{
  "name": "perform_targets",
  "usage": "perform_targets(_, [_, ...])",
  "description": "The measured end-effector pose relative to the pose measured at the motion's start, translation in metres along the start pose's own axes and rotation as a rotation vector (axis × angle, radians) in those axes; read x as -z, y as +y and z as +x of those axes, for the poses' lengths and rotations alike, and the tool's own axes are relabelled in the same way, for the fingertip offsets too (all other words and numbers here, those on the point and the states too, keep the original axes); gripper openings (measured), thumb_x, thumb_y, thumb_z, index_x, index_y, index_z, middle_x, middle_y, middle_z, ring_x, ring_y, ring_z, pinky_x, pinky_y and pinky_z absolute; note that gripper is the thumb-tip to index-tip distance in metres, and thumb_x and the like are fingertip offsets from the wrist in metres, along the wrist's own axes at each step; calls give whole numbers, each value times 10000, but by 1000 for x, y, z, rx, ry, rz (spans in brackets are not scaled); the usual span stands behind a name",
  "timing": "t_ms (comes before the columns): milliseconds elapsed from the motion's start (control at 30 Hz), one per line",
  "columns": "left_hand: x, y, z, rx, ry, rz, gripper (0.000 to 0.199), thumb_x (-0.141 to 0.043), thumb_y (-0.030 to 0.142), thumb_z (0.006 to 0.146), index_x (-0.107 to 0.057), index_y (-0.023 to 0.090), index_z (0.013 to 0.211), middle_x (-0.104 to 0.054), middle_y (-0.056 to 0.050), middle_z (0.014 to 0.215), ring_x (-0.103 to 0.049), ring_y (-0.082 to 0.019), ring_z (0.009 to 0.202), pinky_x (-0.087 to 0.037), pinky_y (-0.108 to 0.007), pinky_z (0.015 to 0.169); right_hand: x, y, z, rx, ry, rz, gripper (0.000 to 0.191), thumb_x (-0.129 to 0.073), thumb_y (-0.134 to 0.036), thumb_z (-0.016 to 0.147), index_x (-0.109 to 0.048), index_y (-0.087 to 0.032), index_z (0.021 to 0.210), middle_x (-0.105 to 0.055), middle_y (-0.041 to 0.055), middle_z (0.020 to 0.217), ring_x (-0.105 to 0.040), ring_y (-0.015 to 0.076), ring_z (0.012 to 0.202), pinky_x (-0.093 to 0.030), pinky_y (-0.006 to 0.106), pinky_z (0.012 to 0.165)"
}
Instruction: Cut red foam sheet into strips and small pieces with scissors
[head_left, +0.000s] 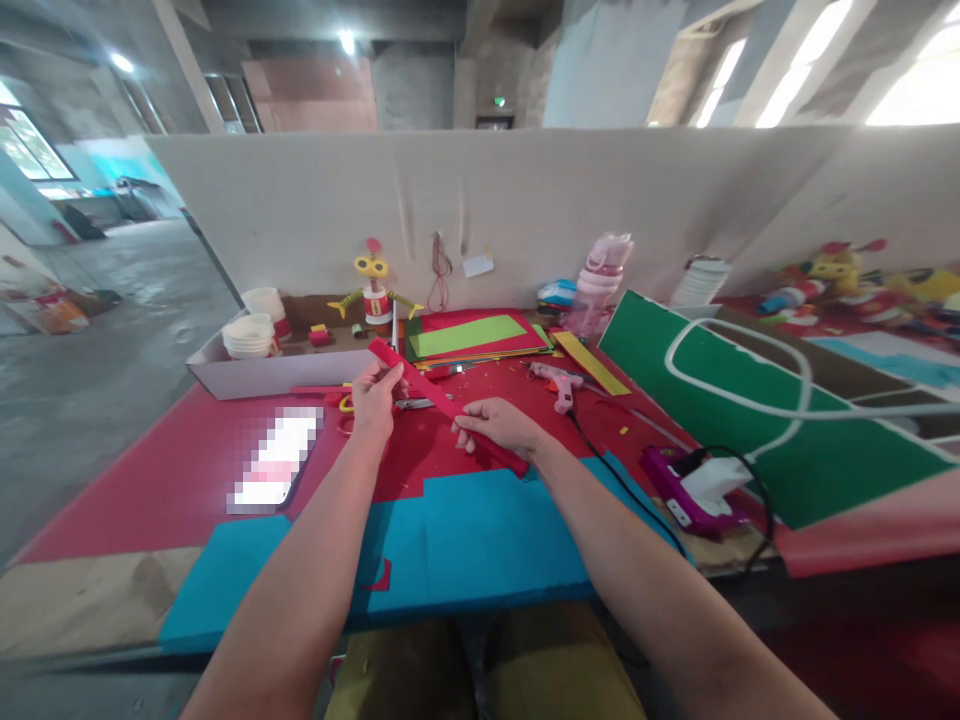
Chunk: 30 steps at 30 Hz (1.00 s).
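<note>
A long red paper strip (pixel 433 392) slants across the middle of the view, held above the table. Its upper end is pinched by my left hand (pixel 375 395); further down, my right hand (pixel 495 428) grips it between thumb and fingers, and the lower end sticks out below that hand. Scissors (pixel 424 403) lie behind the strip, partly hidden by my left hand. To the right rests a pink glue gun (pixel 559 385) with a black cord. Blue paper (pixel 480 530) covers the table's front edge under my forearms.
A phone (pixel 277 460) lies at left, beside a box (pixel 277 375) with paper cups (pixel 249 335). Behind stand a paper-cup figure (pixel 376 305), coloured sheets (pixel 469 337) and a pink bottle (pixel 600 280). At right are a purple power strip (pixel 690 495), a white cable and a green board (pixel 750 420).
</note>
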<state>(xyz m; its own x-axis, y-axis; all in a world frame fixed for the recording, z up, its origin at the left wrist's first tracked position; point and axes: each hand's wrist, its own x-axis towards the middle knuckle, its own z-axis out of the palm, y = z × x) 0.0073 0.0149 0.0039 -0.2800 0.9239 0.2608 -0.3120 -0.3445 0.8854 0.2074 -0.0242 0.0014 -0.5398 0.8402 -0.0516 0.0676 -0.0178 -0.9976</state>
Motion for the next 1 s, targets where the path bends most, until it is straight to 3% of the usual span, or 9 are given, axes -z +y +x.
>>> perform_targets(300, [16,4,13,-111,102,-34,237,-762,303,607,-609,158,716,-541,41,519,-494,-82,459,-396,-205,452,10,8,3,-8,107,-146,294,-693,-398,755,-689,-107,721,-670,38,592,-559,81,487,-436,209,534])
perform_targets(467, [20,6,16,-83,134,-120,326,-793,326,583,-539,178,723,-535,64,547,-504,-74,471,-412,-201,470,22,12,6,82,369,-60,288,-722,-425,699,-664,-143,724,-654,7,595,-563,97,524,-449,228,575])
perform_targets(567, [15,9,12,51,37,-198,380,-790,394,606,-506,195,761,-543,68,568,-539,-87,508,-455,-218,512,27,8,4,194,497,-30,287,-742,-430,668,-647,-170,742,-656,-14,604,-572,108,545,-460,247,631])
perform_targets(633, [9,10,4,171,-89,-183,391,-772,438,633,-541,192,830,-547,58,567,-545,-93,516,-467,-228,523,25,4,2,228,474,-83,287,-737,-442,671,-657,-172,724,-648,-17,575,-578,118,557,-459,259,667])
perform_targets(700, [1,7,-7,274,-302,-94,421,-765,415,661,-590,184,966,-544,51,557,-538,-94,505,-467,-233,532,20,0,-1,254,421,-138,287,-722,-449,687,-661,-169,688,-641,-14,558,-581,125,568,-457,264,686])
perform_targets(767, [-8,2,-19,312,-460,-2,391,-768,391,666,-625,160,947,-561,30,566,-540,-100,514,-448,-228,521,14,-3,-2,279,379,-141,285,-715,-445,697,-655,-166,687,-642,-12,570,-583,127,566,-461,266,676])
perform_targets(867, [-20,-6,-29,255,-402,70,311,-761,402,668,-621,127,711,-592,-7,570,-544,-103,523,-443,-235,537,8,-4,0,321,388,-7,291,-732,-405,691,-642,-179,851,-644,-31,602,-605,128,578,-478,266,674])
perform_targets(933, [-24,-10,-30,220,-328,32,313,-754,411,669,-608,136,695,-602,-6,583,-556,-106,546,-452,-239,562,7,-3,2,360,429,154,359,-747,-366,685,-586,-208,964,-641,-50,628,-630,127,610,-494,269,701])
perform_targets(1000, [-24,-11,-27,178,-285,-4,301,-747,408,677,-609,147,733,-602,5,596,-557,-103,558,-454,-236,572,8,-1,5,408,472,278,366,-751,-339,687,-529,-229,957,-626,-64,650,-642,121,631,-505,269,717])
